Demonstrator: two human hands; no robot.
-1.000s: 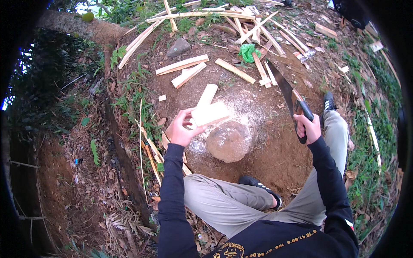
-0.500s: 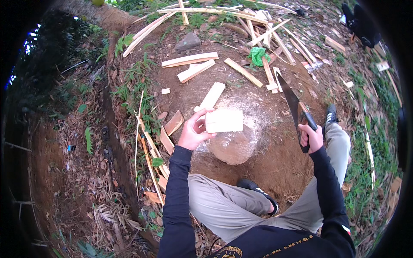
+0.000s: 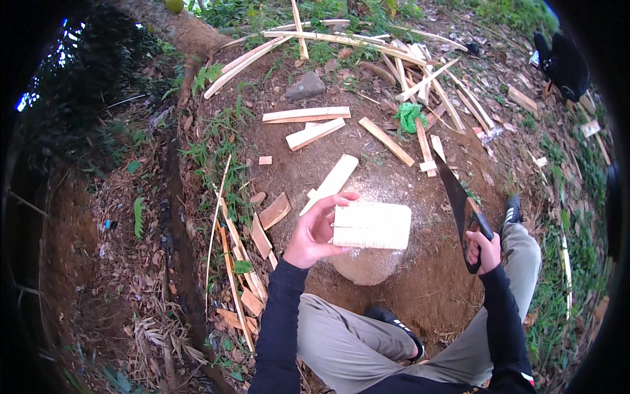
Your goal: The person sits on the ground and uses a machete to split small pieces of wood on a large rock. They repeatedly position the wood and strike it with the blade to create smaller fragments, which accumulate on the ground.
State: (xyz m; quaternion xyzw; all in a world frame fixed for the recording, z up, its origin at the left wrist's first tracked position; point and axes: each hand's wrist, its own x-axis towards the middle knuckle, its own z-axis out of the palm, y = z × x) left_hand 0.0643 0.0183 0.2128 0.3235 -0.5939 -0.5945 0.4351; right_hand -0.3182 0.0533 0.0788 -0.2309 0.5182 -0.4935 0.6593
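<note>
The ground (image 3: 440,295) before you is brown dirt, dusted with pale sawdust (image 3: 380,189) around the stump (image 3: 367,270). Your left arm (image 3: 279,328), dark-sleeved, reaches forward past the stump's left edge; your right arm (image 3: 506,322) leans a little inward beside your right leg (image 3: 522,257). Your right hand (image 3: 484,251) has the saw (image 3: 455,195) clenched by its handle, fingers wrapped around, and the blade slants up and away from you, its tip leaning left. Your left hand (image 3: 315,231) is grasping the block (image 3: 374,225) by its left end, thumb on the near corner and fingers around the far one. The block covers the stump's far edge from view; you cannot tell whether the two touch. A thin dark line runs in from the block's left end. Beyond it, a plank (image 3: 339,176) lies on the ground, its near end close to your left fingers. Farther out, the green bag (image 3: 408,115) lies crumpled by a stick (image 3: 422,139); its contents cannot be made out. A small offcut (image 3: 265,160) lies left of the plank.
</note>
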